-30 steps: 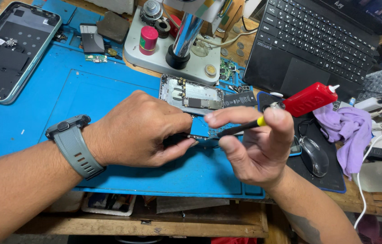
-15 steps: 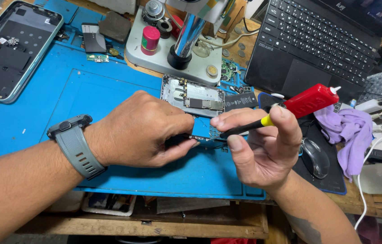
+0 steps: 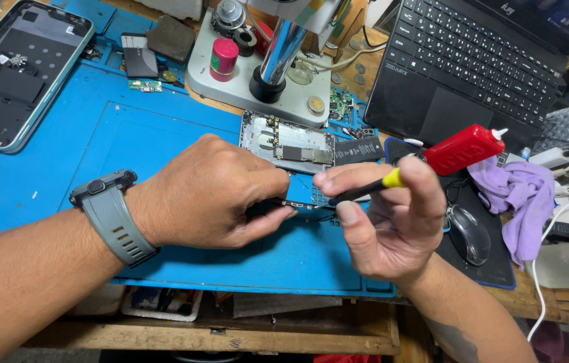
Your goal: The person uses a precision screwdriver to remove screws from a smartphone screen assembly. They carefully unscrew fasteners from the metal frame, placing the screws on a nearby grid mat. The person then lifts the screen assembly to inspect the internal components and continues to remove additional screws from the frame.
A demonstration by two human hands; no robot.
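While the left hand (image 3: 214,191) lies knuckles-up on the blue work mat (image 3: 96,134), its fingers curl shut around a small dark part (image 3: 298,203) whose edge pokes out at the fingertips. Just to its right, the right hand (image 3: 385,222) pinches a screwdriver (image 3: 432,161) with a red handle and yellow collar between thumb and forefinger, the other fingers loosely open; its dark shaft points left toward the part. An opened phone board (image 3: 288,141) lies just beyond the hands. Farther off stand a microscope base (image 3: 230,87) and a laptop (image 3: 466,60), with a phone frame (image 3: 9,74) at far left and a purple cloth (image 3: 519,195) at right.
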